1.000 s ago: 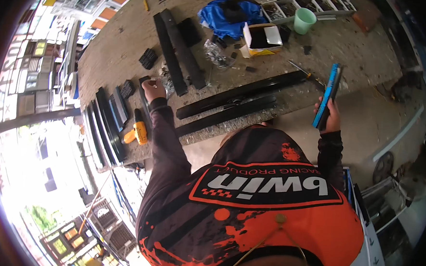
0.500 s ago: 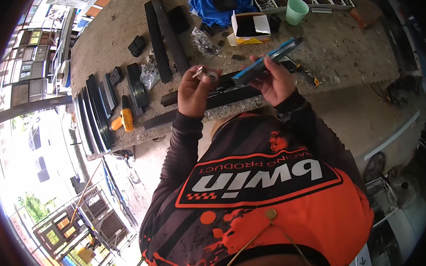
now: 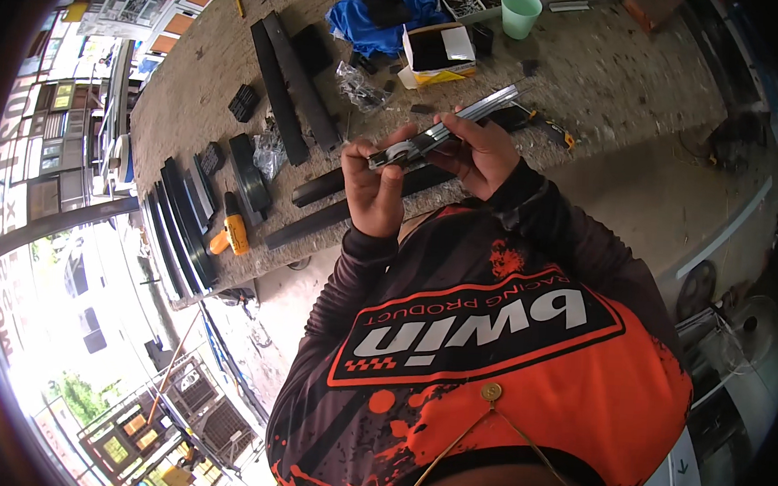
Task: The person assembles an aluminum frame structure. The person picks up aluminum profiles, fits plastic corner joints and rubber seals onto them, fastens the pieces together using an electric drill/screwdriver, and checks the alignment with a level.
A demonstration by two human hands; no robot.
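Observation:
My right hand is closed around a long, narrow metal profile, its silvery grooved side facing up. The profile slants from upper right down toward my left hand. Between the fingers and thumb of that left hand is a small shiny metal fitting, held against the profile's near end. Whether the fitting sits inside the profile or only touches it, I cannot tell. Below both hands, dark profile bars lie along the table's front edge.
A yellow drill rests at the left beside several dark profiles. Farther back are clear plastic bags, an open box, a blue cloth bundle and a green cup. A yellow-handled tool lies right of my hands.
My hands have come together, bringing the fitting to the profile's end. The profile has turned, so its silvery side shows instead of the blue and dark one.

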